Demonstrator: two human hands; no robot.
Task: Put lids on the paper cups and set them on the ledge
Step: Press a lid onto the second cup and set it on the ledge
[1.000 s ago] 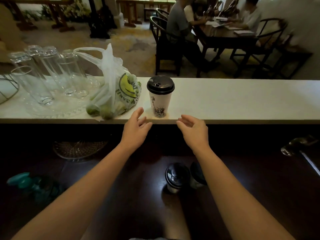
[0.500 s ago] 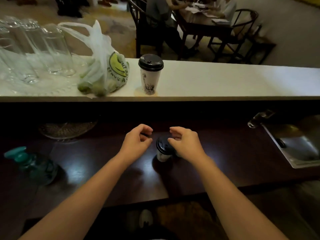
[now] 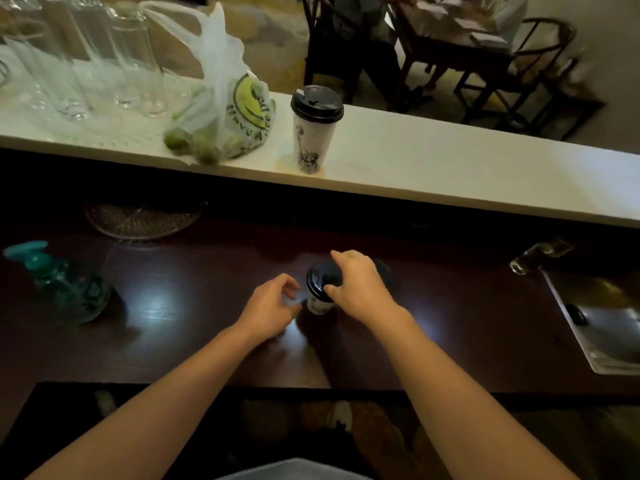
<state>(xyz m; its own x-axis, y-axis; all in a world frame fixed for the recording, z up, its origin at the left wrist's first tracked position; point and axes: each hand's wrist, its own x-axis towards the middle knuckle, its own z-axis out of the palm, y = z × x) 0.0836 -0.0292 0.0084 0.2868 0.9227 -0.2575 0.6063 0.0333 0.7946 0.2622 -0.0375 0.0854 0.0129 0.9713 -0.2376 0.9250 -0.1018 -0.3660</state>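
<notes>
One white paper cup with a black lid [image 3: 316,128] stands upright on the pale ledge [image 3: 433,168]. On the dark lower counter [image 3: 194,306] stand two more lidded cups: the nearer one [image 3: 320,287] and a second [image 3: 382,273] mostly hidden behind my right hand. My right hand [image 3: 360,289] lies over the nearer cup's lid, thumb and fingers curled round its rim. My left hand [image 3: 272,308] hovers just left of that cup with loosely curled fingers, and I cannot tell whether it touches the cup.
On the ledge's left part lie a plastic bag of green fruit [image 3: 225,109] and several upturned glasses [image 3: 86,64]. A teal pump bottle [image 3: 65,289] and a woven coaster [image 3: 142,220] sit on the counter's left. A sink [image 3: 602,323] with a tap lies at right.
Both hands have come down from the ledge to the lower counter. My right hand has closed over the nearer cup's lid; my left has drawn in beside it.
</notes>
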